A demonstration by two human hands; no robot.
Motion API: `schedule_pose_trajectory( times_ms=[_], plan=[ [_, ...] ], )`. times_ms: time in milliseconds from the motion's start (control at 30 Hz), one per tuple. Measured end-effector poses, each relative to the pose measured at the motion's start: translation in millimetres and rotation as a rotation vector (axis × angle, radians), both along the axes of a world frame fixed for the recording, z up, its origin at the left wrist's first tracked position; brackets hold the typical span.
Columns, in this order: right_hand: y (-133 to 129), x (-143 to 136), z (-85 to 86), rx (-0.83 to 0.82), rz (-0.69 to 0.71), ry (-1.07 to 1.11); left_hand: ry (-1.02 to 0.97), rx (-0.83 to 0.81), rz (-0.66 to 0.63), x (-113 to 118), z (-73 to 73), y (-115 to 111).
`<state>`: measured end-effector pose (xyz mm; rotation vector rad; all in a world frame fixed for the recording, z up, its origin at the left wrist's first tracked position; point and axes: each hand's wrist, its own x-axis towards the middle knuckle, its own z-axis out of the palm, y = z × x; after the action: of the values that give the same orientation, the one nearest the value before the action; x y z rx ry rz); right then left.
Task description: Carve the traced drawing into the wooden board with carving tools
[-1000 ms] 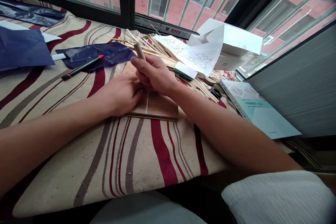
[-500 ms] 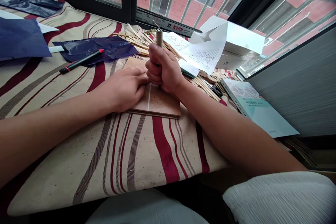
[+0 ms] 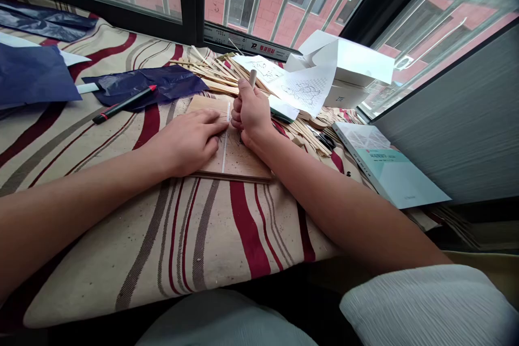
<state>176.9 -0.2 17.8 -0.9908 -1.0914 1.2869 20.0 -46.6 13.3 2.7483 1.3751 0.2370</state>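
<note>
My right hand [image 3: 254, 113] is wrapped in a fist round a tool with a pale round wooden handle [image 3: 253, 77]. The handle's top pokes out above the thumb and leans slightly right; the tool's working end is hidden. My left hand [image 3: 190, 138] lies palm down on a wooden board [image 3: 247, 165], its fingers stretched out. A narrow white strip [image 3: 225, 154] runs lengthwise down the board, and my left fingertips reach its edge. Dark specks and crumbs dot the board near my right hand.
Thin wooden sticks [image 3: 203, 71], drawn paper sheets [image 3: 304, 89] and a white box [image 3: 359, 65] lie behind the board. Scissors [image 3: 326, 140] and a book [image 3: 399, 167] are at right. A black-and-red pen [image 3: 125, 104] rests on dark blue sheeting [image 3: 162, 82] at left.
My right fist has tipped, so the handle now leans right instead of standing upright, and it has come apart from my left fingers. The camera view has shifted slightly.
</note>
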Motion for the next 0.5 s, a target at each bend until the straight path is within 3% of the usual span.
schedule_pose_trajectory(
  times_ms=[67,167,233,500],
  plan=[
    [-8,0,5.2,-0.037,-0.027,0.108,0.016,0.008,-0.002,0,-0.2,0],
    [-17,5,13.9,-0.094,0.182,0.195,0.035,0.016,-0.006,-1,-0.5,-1],
    [-18,11,18.6,-0.072,0.250,0.232,0.035,0.013,-0.004,-2,-0.4,-1],
    [-19,15,17.9,0.098,0.174,0.149,0.020,-0.014,0.033,-1,1.7,-4]
  ],
)
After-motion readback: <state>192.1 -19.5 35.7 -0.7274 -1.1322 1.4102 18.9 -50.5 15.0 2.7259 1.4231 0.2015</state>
